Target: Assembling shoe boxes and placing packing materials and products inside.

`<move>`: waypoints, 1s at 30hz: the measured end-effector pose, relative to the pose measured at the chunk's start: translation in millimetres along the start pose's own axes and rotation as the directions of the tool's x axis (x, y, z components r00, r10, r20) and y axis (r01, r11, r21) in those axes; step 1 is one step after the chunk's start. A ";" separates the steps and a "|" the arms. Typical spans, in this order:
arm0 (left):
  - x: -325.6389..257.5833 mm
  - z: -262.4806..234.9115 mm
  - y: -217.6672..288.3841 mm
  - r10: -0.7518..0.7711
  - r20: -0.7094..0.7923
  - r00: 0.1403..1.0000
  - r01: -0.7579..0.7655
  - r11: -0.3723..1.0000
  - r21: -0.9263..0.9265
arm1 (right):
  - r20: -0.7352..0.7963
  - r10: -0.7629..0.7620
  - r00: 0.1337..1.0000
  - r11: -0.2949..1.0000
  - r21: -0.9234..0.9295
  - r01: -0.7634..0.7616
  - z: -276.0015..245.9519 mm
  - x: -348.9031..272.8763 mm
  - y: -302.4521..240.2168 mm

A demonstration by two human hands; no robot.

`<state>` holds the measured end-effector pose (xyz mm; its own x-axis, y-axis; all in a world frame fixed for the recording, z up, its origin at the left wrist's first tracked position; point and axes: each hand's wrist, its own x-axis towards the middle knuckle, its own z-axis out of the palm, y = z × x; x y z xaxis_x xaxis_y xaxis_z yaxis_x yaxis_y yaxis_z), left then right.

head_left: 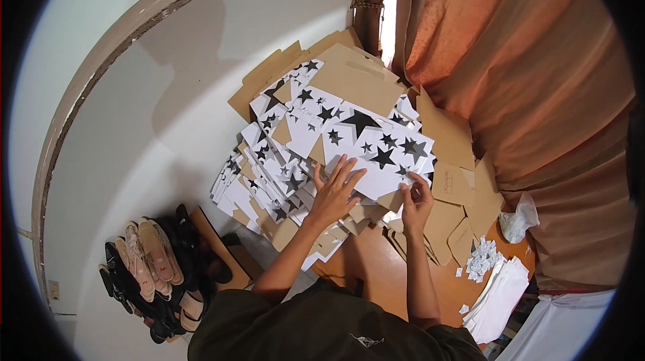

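Cardboard is dominating the scene: a sprawling heap of flat die-cut box blanks [295,159], white with black stars on one face and plain brown on the other, is fanning out over an orange wooden table [383,274]. On top of that heap, the uppermost star-printed blank [376,149] is lying face up, probably so its edge can be worked. Left hand [334,193] is pressing flat, fingers spread wide, steadying it; right hand [416,198] is pinching its lower edge narrowly (exact contact is unclear). Right of the heap, small white paper scraps [482,258] are collecting beside stacked white sheets [500,297].
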<state>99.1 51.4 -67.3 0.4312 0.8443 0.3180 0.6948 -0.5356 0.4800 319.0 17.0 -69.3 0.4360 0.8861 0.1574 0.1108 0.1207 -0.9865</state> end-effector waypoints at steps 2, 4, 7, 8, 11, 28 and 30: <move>3.6 1.3 -4.5 0.020 -0.033 0.999 -0.019 0.999 0.032 | 0.013 -0.016 1.000 1.000 0.015 0.016 0.5 2.0 -18.1; 7.4 1.5 -3.7 0.048 -0.069 0.996 -0.043 0.997 0.063 | 0.021 -0.037 0.999 0.999 0.029 0.037 0.1 4.5 -33.6; 13.2 -3.7 4.2 0.114 -0.217 0.969 -0.101 0.992 0.072 | 0.014 -0.157 0.987 0.984 0.087 0.155 -2.6 2.8 -53.0; 15.9 -6.3 7.4 0.149 -0.329 0.932 -0.136 0.989 0.064 | 0.012 -0.166 0.986 0.982 0.091 0.164 -3.4 1.9 -61.4; 27.7 -24.2 22.7 0.185 -0.492 0.851 -0.179 0.982 0.060 | 0.081 -0.215 0.973 0.962 0.191 0.196 -13.5 -0.5 -87.5; -68.6 -134.2 277.8 -0.450 -0.503 0.738 -0.315 0.430 -0.846 | 0.453 -0.445 0.773 0.753 -0.278 0.596 -156.9 -138.9 -134.2; -93.3 -112.8 307.8 -0.481 -0.358 0.800 -0.270 0.244 -0.931 | 0.476 -0.402 0.782 0.694 -0.399 0.599 -181.8 -166.5 -137.3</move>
<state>207.8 -193.8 143.0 -0.1954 0.9283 0.3164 -0.4834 -0.3718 0.7925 393.5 -228.5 48.2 -0.1288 0.8577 0.4977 0.6950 0.4361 -0.5717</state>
